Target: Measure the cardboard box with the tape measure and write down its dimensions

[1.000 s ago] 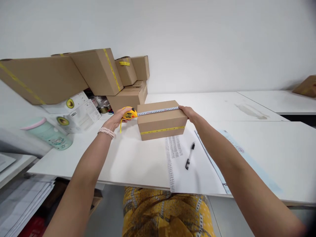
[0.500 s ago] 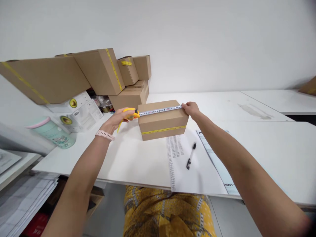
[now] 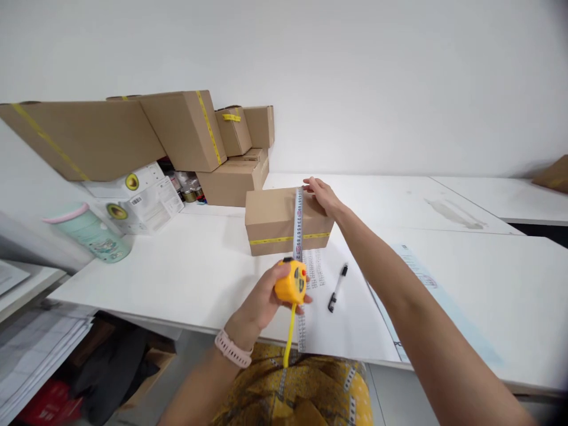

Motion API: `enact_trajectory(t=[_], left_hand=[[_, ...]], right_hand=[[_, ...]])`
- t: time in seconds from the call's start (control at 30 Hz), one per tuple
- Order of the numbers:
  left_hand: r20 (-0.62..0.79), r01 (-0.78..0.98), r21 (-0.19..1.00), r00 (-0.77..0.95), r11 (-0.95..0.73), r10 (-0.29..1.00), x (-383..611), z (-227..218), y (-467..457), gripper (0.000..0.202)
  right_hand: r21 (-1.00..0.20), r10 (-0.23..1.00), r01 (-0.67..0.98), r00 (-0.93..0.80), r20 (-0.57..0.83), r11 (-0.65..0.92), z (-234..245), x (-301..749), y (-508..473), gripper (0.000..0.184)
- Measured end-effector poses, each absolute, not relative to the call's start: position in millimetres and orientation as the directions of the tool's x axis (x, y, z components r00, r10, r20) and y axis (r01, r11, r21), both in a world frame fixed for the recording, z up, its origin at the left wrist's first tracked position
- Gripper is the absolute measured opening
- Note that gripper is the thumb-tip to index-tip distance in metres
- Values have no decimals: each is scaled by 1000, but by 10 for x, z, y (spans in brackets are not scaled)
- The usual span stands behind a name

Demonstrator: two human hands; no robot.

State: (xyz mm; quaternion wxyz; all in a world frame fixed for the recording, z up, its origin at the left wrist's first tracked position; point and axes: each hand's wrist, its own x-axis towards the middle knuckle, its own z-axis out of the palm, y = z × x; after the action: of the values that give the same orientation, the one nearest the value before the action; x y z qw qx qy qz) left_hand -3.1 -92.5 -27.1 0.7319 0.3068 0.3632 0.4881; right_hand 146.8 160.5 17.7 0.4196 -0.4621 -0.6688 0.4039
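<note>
My left hand (image 3: pixel 266 293) is wrapped round a yellow tape measure (image 3: pixel 290 283), in front of and below a brown cardboard box (image 3: pixel 270 207). The extended blade (image 3: pixel 299 222) crosses the box's top from back to front and runs down past its front face to the case. At the top's far edge, my right hand (image 3: pixel 320 194) has its fingertips on the blade's end. Yellow printed tape runs along the box's front. From the case a yellow strap (image 3: pixel 290 337) dangles.
A spiral notebook (image 3: pixel 350 331) with a pen (image 3: pixel 338 288) on it lies right of the tape measure, beside a pale blue sheet (image 3: pixel 444 302). Stacked cartons (image 3: pixel 177 130), white avocado-print boxes (image 3: pixel 142 207) and a mint tumbler (image 3: pixel 95 234) stand at the left.
The blade has turned from lying along the box's length to running across its width. My left hand has brought the case toward me and right; my right hand has moved to the far edge.
</note>
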Motion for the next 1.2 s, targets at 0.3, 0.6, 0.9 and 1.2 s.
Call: enact_trajectory(t=[0.3,0.6,0.9,1.2], left_hand=[[-340,-511,799,50,317,939,152,232,-353,31],[-358,-504,799,38,327,933,205,191,-280,31],[-355,-509,798,37,323,934,220,162,-301,32],[-383,-502,777,102,380,918,301,156,-371,31]], right_hand=[[-840,964,487,-222,148,241,62,1304,1778,65],[-762,961,607,-268,73,227,182,1307,1703,65],[-535,917,750,-367,154,390,86,1193,1844,73],[-465,913,787,-377,158,406,89,1166,1813,66]])
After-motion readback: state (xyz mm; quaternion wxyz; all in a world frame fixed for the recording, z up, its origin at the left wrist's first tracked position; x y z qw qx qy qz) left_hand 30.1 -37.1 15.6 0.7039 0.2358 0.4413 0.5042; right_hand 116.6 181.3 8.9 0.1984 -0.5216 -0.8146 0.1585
